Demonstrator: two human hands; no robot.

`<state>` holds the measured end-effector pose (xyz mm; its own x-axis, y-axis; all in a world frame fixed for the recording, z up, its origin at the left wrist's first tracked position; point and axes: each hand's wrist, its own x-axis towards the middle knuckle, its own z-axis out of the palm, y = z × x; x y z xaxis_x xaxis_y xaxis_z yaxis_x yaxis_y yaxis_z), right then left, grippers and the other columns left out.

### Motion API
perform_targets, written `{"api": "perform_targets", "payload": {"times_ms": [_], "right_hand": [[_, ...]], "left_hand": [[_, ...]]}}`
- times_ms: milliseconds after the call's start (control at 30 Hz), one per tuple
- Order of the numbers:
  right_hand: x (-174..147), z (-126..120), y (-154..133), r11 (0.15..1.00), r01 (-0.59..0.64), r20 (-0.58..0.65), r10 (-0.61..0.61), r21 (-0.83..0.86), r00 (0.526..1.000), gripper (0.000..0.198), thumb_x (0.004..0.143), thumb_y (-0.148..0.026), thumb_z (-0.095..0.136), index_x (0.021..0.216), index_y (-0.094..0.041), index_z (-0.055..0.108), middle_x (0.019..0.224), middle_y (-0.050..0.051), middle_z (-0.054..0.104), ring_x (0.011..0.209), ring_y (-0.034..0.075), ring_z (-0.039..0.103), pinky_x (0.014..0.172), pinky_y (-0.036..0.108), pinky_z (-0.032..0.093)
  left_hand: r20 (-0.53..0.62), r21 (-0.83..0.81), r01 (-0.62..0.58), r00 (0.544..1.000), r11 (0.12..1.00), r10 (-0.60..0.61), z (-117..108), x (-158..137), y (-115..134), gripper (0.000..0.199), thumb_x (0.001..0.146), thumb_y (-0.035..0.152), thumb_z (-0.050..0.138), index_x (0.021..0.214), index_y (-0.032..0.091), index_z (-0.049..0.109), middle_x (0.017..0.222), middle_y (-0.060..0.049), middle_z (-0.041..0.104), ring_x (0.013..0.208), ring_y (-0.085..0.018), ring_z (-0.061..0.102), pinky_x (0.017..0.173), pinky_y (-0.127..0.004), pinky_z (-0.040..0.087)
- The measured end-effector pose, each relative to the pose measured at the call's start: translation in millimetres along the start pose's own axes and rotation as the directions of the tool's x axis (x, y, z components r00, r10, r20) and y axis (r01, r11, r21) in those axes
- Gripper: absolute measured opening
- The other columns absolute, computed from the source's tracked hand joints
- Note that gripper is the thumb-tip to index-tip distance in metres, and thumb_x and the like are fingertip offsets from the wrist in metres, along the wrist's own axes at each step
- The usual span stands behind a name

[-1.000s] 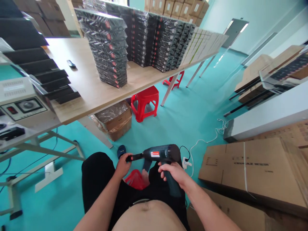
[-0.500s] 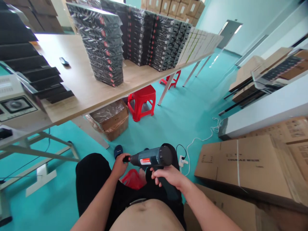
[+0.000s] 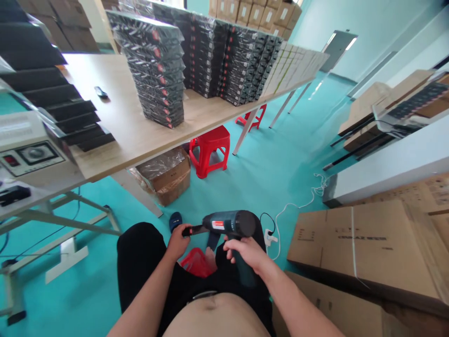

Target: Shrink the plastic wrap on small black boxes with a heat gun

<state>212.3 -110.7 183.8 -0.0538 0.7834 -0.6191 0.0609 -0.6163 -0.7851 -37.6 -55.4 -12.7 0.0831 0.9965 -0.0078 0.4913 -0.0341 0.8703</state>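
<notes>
My right hand (image 3: 243, 250) is wrapped round the grip of a dark blue-black heat gun (image 3: 228, 223) with a white and red label. The gun lies across above my lap, its nozzle end pointing left. My left hand (image 3: 179, 241) is closed on a slim black tool (image 3: 197, 230) with a red spot, perhaps a knife. Its flat dark far end reaches right, close below the nozzle; whether they touch I cannot tell. Beneath the hands, between my knees, is a red plastic stool or seat (image 3: 197, 262), partly hidden.
Ahead, a wooden table (image 3: 129, 135) carries stacks of black wrapped boxes (image 3: 161, 79). A red stool (image 3: 210, 147) and an open carton (image 3: 171, 178) stand under it. At left is a machine with a dial (image 3: 35, 152). Large cartons (image 3: 358, 248) and a white power cable (image 3: 280, 213) lie right.
The heat gun's nozzle has shifted right and slightly up, away from my left hand, so more of the slim black tool shows. Both hands keep their hold. The whole view has shifted slightly.
</notes>
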Motion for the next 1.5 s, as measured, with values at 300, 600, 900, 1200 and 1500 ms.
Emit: {"api": "perform_targets", "payload": {"times_ms": [300,600,900,1200,1500], "right_hand": [[-0.9,10.4,1.2,0.998,0.023,0.150,-0.031,0.051,0.988,0.024,0.066,-0.028,0.068,0.084,-0.013,0.070,0.056,0.001,0.065,0.053,0.014,0.059,0.053,0.026,0.049],[-4.8,-0.1,2.7,0.996,-0.040,0.227,0.020,0.083,0.974,0.030,0.065,-0.027,0.069,0.091,-0.011,0.070,0.072,0.006,0.071,0.057,0.015,0.063,0.051,0.026,0.049],[6.7,-28.5,6.3,0.987,-0.050,-0.004,0.051,0.154,0.999,0.024,0.069,-0.025,0.064,0.088,-0.011,0.065,0.072,0.008,0.070,0.056,0.016,0.063,0.046,0.024,0.048],[2.4,-14.9,8.0,0.994,-0.024,0.044,0.019,0.109,0.999,0.026,0.070,-0.026,0.064,0.091,-0.010,0.066,0.074,0.008,0.070,0.057,0.016,0.064,0.047,0.024,0.049],[3.5,-33.3,6.3,0.993,-0.024,0.001,0.025,0.119,1.000,0.025,0.073,-0.025,0.063,0.092,-0.010,0.065,0.075,0.008,0.070,0.060,0.016,0.064,0.049,0.024,0.050]], "left_hand": [[-0.007,-0.045,-0.009,1.000,0.999,0.009,-2.3,1.7,8.7,0.042,0.063,0.007,0.051,0.101,0.019,0.065,0.102,-0.005,0.068,0.099,-0.022,0.061,0.093,-0.037,0.045],[-0.026,-0.082,0.023,0.999,0.996,-0.025,1.5,3.3,-0.8,0.039,0.064,0.011,0.053,0.100,0.019,0.065,0.103,-0.006,0.068,0.102,-0.023,0.061,0.095,-0.039,0.044],[-0.077,-0.099,0.057,0.995,0.993,-0.065,-5.5,1.5,4.1,0.045,0.062,0.009,0.048,0.103,0.020,0.064,0.106,-0.005,0.067,0.106,-0.023,0.060,0.100,-0.039,0.041],[-0.079,-0.138,0.090,0.992,0.986,-0.102,-5.5,1.2,7.0,0.047,0.060,0.009,0.050,0.103,0.020,0.066,0.111,-0.007,0.066,0.112,-0.025,0.056,0.103,-0.040,0.036],[-0.098,-0.426,0.215,0.955,0.879,-0.281,-7.1,3.2,8.1,0.044,0.056,0.008,0.059,0.096,0.021,0.071,0.100,-0.006,0.069,0.094,-0.026,0.061,0.091,-0.037,0.043]]}}
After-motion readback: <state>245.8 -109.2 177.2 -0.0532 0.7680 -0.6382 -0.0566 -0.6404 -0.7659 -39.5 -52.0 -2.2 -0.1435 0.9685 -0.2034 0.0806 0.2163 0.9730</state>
